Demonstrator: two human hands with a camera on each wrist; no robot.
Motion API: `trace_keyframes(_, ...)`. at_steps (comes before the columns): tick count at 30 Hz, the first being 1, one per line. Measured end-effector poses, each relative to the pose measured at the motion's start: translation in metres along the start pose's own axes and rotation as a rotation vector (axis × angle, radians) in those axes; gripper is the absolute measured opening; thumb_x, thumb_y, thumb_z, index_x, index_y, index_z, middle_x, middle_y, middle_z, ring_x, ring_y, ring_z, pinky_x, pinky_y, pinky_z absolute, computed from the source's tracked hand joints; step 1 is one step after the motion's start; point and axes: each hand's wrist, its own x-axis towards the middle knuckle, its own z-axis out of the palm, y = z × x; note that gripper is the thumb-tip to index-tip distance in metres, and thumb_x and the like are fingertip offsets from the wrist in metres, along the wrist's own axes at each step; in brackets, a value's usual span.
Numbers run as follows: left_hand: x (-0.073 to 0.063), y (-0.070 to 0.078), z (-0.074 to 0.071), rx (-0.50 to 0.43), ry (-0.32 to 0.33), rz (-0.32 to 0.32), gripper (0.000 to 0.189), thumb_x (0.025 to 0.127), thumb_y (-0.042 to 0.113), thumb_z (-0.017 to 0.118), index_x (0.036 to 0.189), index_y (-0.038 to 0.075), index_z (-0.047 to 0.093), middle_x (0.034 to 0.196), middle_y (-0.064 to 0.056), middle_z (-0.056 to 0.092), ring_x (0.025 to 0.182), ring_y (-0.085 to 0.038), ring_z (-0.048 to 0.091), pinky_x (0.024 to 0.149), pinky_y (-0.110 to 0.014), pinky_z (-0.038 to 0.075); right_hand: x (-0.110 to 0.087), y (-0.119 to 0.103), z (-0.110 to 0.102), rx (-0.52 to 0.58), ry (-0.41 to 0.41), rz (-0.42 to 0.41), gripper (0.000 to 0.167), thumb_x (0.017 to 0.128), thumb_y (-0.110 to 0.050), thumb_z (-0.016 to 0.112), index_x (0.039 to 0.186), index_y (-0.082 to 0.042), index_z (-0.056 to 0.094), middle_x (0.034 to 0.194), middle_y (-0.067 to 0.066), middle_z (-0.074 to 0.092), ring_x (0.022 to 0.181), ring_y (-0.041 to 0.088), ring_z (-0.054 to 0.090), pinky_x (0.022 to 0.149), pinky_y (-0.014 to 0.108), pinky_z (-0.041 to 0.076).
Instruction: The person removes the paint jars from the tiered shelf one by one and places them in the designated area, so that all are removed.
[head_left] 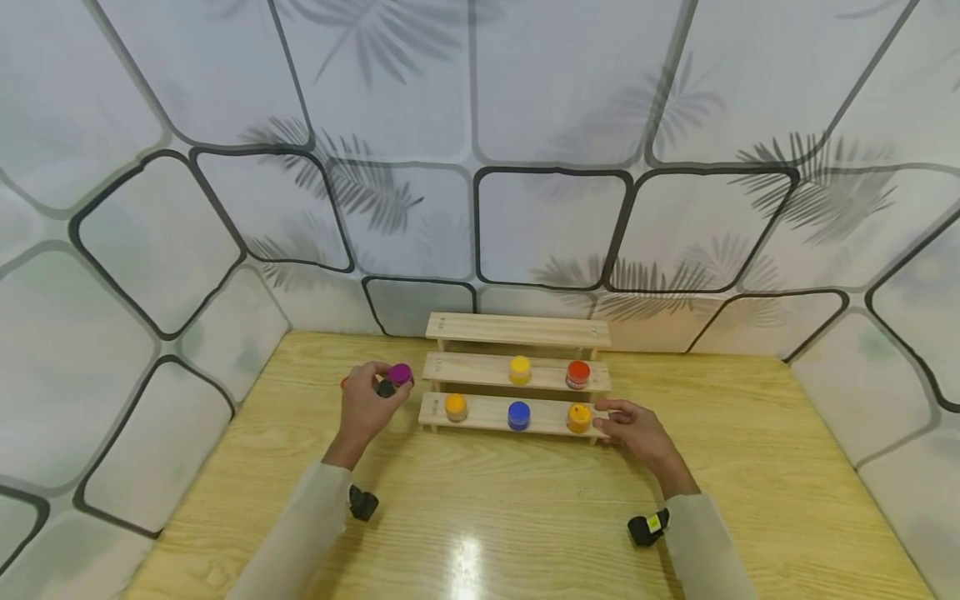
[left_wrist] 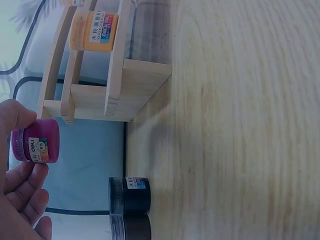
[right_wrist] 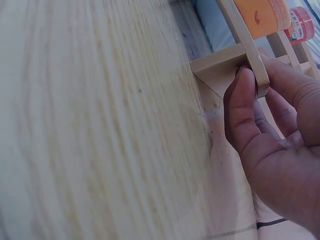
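Note:
Between thumb and fingers, my left hand [head_left: 366, 408] holds a purple paint jar [left_wrist: 42, 141], raised above the table just left of a three-step wooden rack [head_left: 517, 327]. My right hand [head_left: 637, 431] pinches the right end of the rack's lowest step, thumb and fingers on opposite faces of the board [right_wrist: 256, 67]. On that step stand a yellow-orange jar [head_left: 455, 407], a blue jar [head_left: 518, 416] and an orange jar [head_left: 579, 417], the last beside my right fingertips. The middle step carries a yellow jar [head_left: 520, 370] and a red jar [head_left: 577, 374].
Two dark paint jars, one black [left_wrist: 130, 195] and one dark brownish [left_wrist: 131, 227], stand on the wooden table [head_left: 420, 500] below my left hand. A bit of red [head_left: 345, 383] shows behind that hand. A patterned cloth wall [head_left: 555, 225] rises behind the rack.

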Motion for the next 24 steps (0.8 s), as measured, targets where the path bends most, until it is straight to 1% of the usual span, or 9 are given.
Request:
trace_keyframes(7,-0.003,-0.004,0.000,0.024,-0.025,-0.048,0.040,0.079,0.024,0.075,0.105,-0.002,0.061,0.097,-0.020,0.062,0.087,-0.034,0.053,0.071,-0.037,0.040,0.002,-0.001,0.001,0.010,0.017,0.018,0.044,0.088,-0.017,0.068,0.124,0.003,0.054,0.082,-0.005,0.057,0.078,0.008,0.061,0.075,0.028,0.055)
trace_keyframes(11,-0.005,-0.007,-0.001,0.032,-0.038,-0.059,0.040,0.080,0.025,0.075,0.106,-0.002,0.061,0.099,-0.020,0.064,0.090,-0.034,0.054,0.074,-0.041,0.044,0.001,-0.001,0.001,0.002,0.017,0.016,0.045,0.088,-0.018,0.068,0.125,0.004,0.054,0.084,-0.005,0.058,0.079,0.007,0.061,0.076,0.028,0.055)
trace_keyframes(14,-0.006,-0.008,-0.002,0.022,-0.054,-0.071,0.040,0.080,0.024,0.074,0.107,-0.002,0.061,0.101,-0.019,0.065,0.093,-0.034,0.056,0.077,-0.044,0.047,0.000,-0.001,0.000,-0.006,0.009,0.007,0.046,0.089,-0.018,0.067,0.126,0.005,0.053,0.086,-0.005,0.058,0.081,0.007,0.061,0.076,0.028,0.055)
trace_keyframes(18,-0.008,-0.009,-0.004,-0.005,-0.078,-0.106,0.039,0.080,0.023,0.074,0.109,-0.001,0.061,0.104,-0.019,0.065,0.098,-0.034,0.055,0.081,-0.045,0.047,-0.001,-0.001,-0.001,0.003,0.003,0.001,0.048,0.089,-0.018,0.067,0.127,0.006,0.052,0.087,-0.005,0.059,0.082,0.006,0.062,0.077,0.029,0.055)
trace_keyframes(24,-0.012,-0.015,-0.005,0.001,-0.088,-0.122,0.041,0.079,0.023,0.075,0.109,-0.002,0.061,0.107,-0.019,0.064,0.095,-0.033,0.063,0.085,-0.046,0.049,0.000,-0.001,-0.001,0.010,-0.003,-0.006,0.047,0.089,-0.019,0.067,0.126,0.005,0.052,0.088,-0.006,0.061,0.083,0.006,0.062,0.077,0.028,0.055)
